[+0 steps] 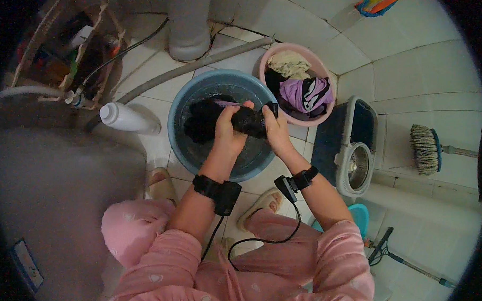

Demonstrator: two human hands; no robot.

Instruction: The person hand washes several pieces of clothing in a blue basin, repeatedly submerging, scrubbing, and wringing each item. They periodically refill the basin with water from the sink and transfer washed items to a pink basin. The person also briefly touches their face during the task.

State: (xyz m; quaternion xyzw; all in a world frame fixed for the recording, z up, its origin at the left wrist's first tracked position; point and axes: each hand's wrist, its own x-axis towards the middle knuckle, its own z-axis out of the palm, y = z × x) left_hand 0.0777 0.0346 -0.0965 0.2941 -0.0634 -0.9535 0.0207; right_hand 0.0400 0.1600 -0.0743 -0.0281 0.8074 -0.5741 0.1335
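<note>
A bunched black cloth [248,122] is gripped between my left hand [230,128] and my right hand [276,130], above a round blue basin [174,124]. The rest of the dark fabric [200,119] hangs to the left and lies in the water in the basin. A narrow purple strip [226,104] shows on it close to my left thumb. Both hands are curled around the bundle, which hides some of my fingers. Each wrist wears a black strapped device with a cable.
A pink basin [263,71] holding purple, black and cream clothes stands behind at the right. Beside it is a mop bucket [352,110] with a spin basket. A white bottle [128,118] stands at the left. A grey hose [188,71] crosses the tiled floor, and a brush head [424,149] leans by the wall.
</note>
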